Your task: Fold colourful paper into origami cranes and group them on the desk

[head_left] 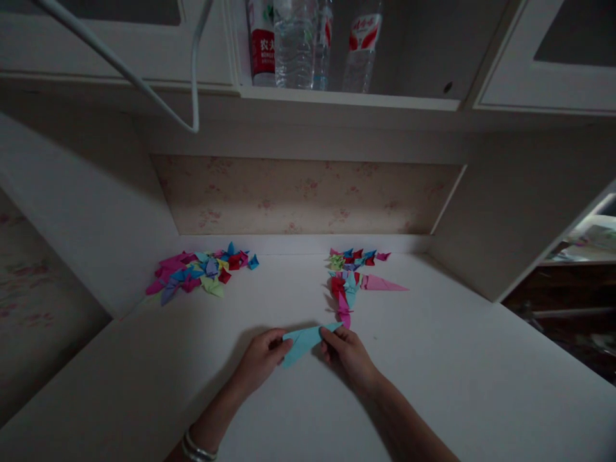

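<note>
In the head view, a strip of light-blue paper [303,341], folded to a taper, is held between two bare hands above the near-middle part of a white desk [433,385]. Its long axis is laid crosswise, from left to right, with the narrow tip angled slightly away from the body; the broad end is set toward the left hand [267,356], the point toward the right hand [346,353]. Neither hand can be called nearer, as the paper is gripped by both: the broad edge is pinched under the left thumb, and the tapering part is caught between the right thumb and fingers, with the tip shown just past them. Whether the desk is touched by the paper's lower edge cannot be told. Beyond the right hand, a branching group of folded paper pieces [350,289] is arranged, its nearest magenta piece [343,311] placed just beyond the tip. Farther off to the left, well apart from the left hand, a loose multicoloured pile [192,273] is spread near the desk's back edge
</note>
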{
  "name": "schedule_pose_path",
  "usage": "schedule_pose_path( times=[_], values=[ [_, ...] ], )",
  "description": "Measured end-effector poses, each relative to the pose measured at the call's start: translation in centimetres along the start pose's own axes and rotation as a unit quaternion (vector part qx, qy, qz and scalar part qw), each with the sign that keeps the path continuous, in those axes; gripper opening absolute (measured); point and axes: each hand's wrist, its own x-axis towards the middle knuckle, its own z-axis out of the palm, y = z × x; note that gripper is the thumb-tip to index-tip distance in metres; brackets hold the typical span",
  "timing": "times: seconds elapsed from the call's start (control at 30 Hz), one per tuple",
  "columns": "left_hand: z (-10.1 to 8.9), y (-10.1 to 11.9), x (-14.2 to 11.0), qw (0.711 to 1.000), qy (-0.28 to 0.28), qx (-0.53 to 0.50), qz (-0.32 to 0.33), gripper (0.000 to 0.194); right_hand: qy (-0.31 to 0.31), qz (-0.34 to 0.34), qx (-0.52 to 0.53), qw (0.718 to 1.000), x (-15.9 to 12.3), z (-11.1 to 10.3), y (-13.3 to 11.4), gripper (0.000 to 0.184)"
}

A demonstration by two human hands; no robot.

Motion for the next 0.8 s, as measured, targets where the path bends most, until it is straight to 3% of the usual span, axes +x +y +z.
schedule_pose_path(
  times=[0.13,0.27,0.4,0.5,0.63,0.8],
  values=[
    [0.7,1.0,0.7,0.997,-0.06,0.045,0.009,0.028,0.025,-0.015,-0.035,0.999,-0.2,-2.0,-1.1,0.043],
    [1.9,4.3,2.7,0.979,-0.119,0.15,0.075,0.031,0.057,-0.033,-0.091,0.994,-0.5,-5.1,-2.6,0.045],
    [4.8,8.3,6.1,0.929,-0.146,0.27,0.205,0.021,0.109,-0.062,-0.1,0.987,-0.9,-9.0,-4.0,0.043],
    [7.9,11.0,9.3,0.888,-0.185,0.322,0.272,0.019,0.182,-0.093,-0.067,0.977,-1.4,-11.5,-4.3,0.041],
    [11.9,13.5,14.2,0.88,-0.244,0.317,0.256,0.018,0.257,-0.129,-0.02,0.958,-1.8,-13.2,-3.9,0.034],
    [16.3,13.7,19.7,0.889,-0.227,0.345,0.199,0.02,0.27,-0.089,-0.03,0.958,-1.6,-12.0,-3.2,0.04]
  ],
)
